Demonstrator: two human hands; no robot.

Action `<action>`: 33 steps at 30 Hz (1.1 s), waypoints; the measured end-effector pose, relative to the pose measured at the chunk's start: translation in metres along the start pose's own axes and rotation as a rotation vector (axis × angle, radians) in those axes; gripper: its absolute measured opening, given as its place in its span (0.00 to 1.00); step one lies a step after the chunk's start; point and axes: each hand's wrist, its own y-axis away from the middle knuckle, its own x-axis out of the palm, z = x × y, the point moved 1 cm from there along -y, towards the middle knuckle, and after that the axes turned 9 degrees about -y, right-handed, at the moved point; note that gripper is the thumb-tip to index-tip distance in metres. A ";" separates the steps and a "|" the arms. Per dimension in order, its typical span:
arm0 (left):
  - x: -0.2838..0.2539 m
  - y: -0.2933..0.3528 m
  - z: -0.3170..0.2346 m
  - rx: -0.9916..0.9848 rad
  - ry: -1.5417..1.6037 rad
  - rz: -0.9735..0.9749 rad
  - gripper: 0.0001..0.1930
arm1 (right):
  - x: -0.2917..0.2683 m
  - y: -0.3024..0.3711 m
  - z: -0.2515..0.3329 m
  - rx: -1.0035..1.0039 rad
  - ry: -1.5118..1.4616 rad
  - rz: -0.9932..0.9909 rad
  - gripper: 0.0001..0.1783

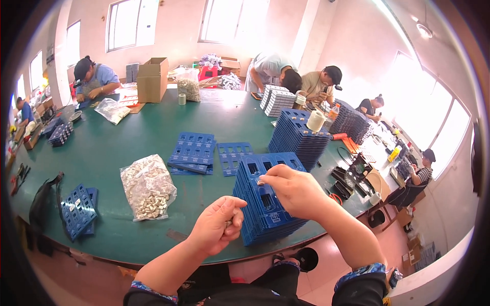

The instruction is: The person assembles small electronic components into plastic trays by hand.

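In front of me stands a tall stack of blue plastic panels [275, 221] with rectangular openings. My right hand [293, 191] is over the top panel, thumb and fingers pinched on a small cream-coloured piece [261, 180] near one of the openings. Beside the stack's left side, my left hand [220, 224] is curled closed; its fingers hide most of whatever lies inside. Left of my hands, a clear plastic bag [148, 188] full of similar small cream pieces rests on the green table [117, 145].
Behind the stack are a pile of blue panels [193, 153], a single panel [234, 155] and a taller stack [298, 137] carrying a tape roll [316, 121]. More panels [79, 210] lie at left by a black bag [45, 204]. A cardboard box [152, 80] stands far back. Several people work around.
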 end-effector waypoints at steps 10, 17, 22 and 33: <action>0.020 0.004 -0.005 0.013 0.021 0.151 0.25 | 0.003 -0.006 0.048 -0.023 -0.517 0.048 0.11; 0.018 0.004 -0.006 -0.082 0.018 0.128 0.15 | -0.012 -0.006 0.047 -0.004 -0.405 -0.009 0.09; 0.025 0.000 -0.007 -0.009 0.067 0.093 0.11 | -0.012 -0.001 0.046 -0.006 -0.451 -0.035 0.09; 0.038 -0.005 -0.017 0.004 -0.019 0.040 0.08 | -0.014 0.002 0.041 -0.057 -0.367 -0.193 0.07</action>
